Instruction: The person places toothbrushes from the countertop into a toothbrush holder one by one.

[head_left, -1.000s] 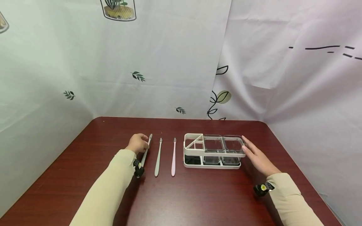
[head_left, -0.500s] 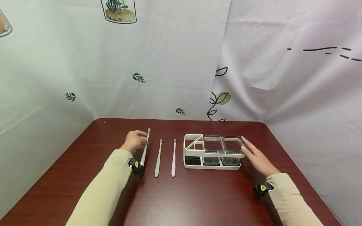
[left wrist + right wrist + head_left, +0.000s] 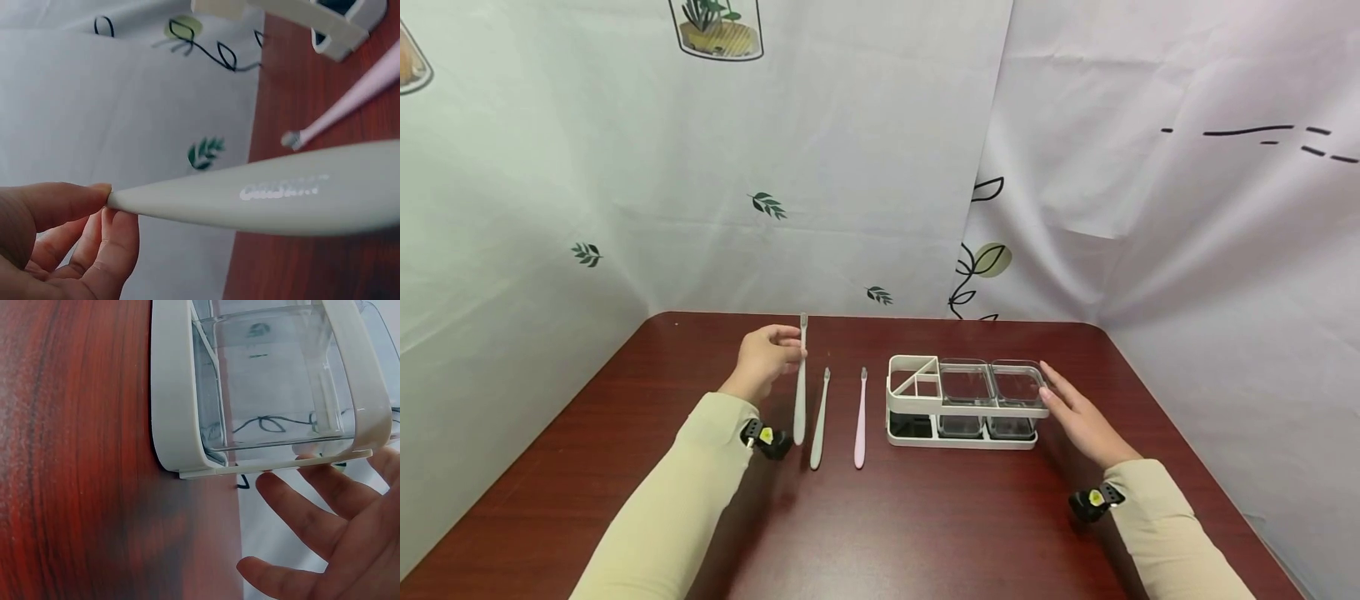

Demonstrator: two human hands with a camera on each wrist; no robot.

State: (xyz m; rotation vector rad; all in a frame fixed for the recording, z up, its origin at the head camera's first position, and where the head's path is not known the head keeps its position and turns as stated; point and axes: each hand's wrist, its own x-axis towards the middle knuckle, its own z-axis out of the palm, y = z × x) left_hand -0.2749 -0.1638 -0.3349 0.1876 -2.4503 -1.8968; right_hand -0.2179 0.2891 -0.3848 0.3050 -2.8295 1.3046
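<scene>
My left hand (image 3: 763,362) pinches a white toothbrush (image 3: 801,392) by its narrow neck, bristle end up, above the table. In the left wrist view its thick pale handle (image 3: 269,197) stretches away from my thumb and fingertips. To its right a green toothbrush (image 3: 820,421) and a pink toothbrush (image 3: 861,421) lie side by side. A white two-tier toothbrush holder (image 3: 970,411) stands right of them, with clear cups (image 3: 966,383) in it and a divided section at its left. The fingers of my right hand (image 3: 1086,421), fairly straight, touch the holder's right end.
The dark red wooden table (image 3: 880,533) ends at a far edge, where a white printed cloth (image 3: 850,125) hangs behind. More of that cloth (image 3: 1247,333) hangs along the right side.
My left hand has lifted the white toothbrush off the table, moved it farther up and slightly right, and brought it more upright. My right hand has stayed at the holder.
</scene>
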